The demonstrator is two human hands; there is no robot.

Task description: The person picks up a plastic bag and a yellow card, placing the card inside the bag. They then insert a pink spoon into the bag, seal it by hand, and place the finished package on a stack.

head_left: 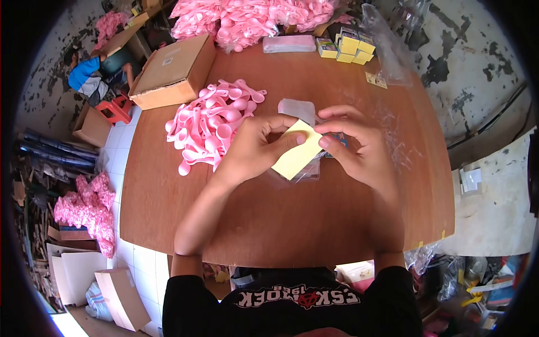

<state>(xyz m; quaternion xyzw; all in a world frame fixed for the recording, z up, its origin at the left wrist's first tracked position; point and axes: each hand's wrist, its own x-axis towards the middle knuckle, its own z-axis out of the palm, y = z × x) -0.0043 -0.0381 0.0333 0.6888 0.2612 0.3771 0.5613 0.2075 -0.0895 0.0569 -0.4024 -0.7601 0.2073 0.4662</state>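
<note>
My left hand (261, 145) holds a small pale yellow box (296, 153), with the thumb pressed on its face. The fingertips of my right hand (356, 140) are at the upper right corner of the box, the fingers curved and the thumb apart from them. Whether they grip anything is too small to tell. Under and behind the box lie clear plastic bags (296, 108) on the brown table (269, 224). A loose pile of pink scoops (210, 123) sits to the left of my left hand.
A closed cardboard box (171, 67) stands at the back left. Bagged pink scoops (241, 22), a plastic stack (289, 44) and several yellow boxes (348, 44) line the back. A person (90, 76) sits beyond the table at the left.
</note>
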